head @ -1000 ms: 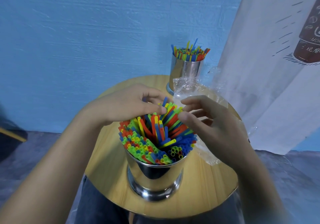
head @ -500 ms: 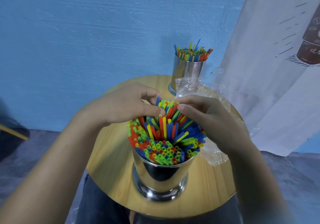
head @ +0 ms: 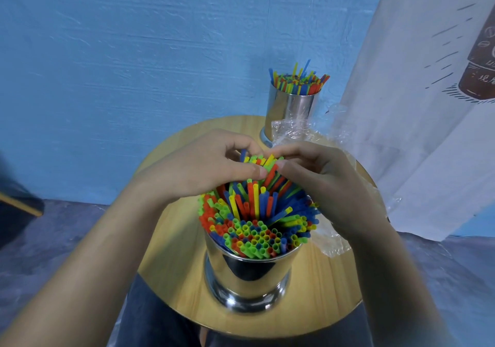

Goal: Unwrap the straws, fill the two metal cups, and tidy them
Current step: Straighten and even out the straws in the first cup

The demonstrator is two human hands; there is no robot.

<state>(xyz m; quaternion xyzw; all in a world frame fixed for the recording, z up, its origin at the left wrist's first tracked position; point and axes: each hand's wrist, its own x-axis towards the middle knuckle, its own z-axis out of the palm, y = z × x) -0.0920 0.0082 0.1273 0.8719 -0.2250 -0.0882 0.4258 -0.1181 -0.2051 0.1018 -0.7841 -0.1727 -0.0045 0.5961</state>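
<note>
Straws point(head: 254, 212) stand packed in the metal cup point(head: 249, 274) just below your hands, in the head view, the only one you have. Your left hand point(head: 203, 169) and right hand point(head: 329, 185) are together over the far side of that cup. The thumbs nearly touch, and the fingers curl round a leaning cluster of straw tops, gathering it between them. Nearest your wrists the straws stand upright with their open ends up. Under your fingers they fan outward and cross each other.

Beyond your fingertips the second cup point(head: 292, 108) stands upright with its own far bundle point(head: 300, 84), a few pieces poking higher than the rest. Clear wrapper point(head: 297, 129) lies crumpled between your right hand and that cup, and more of it shows under your right wrist on the table point(head: 171, 253). Your hand hides part of it.

By my reading, unwrapping and filling are done and you are on the tidying. The next move, as I judge it, is to ease the leaning cluster upright and press the tops level. Do it gently, since thin straws can kink and a sideways shove might tip the cup. The tall strays beyond your hands then want the same.
</note>
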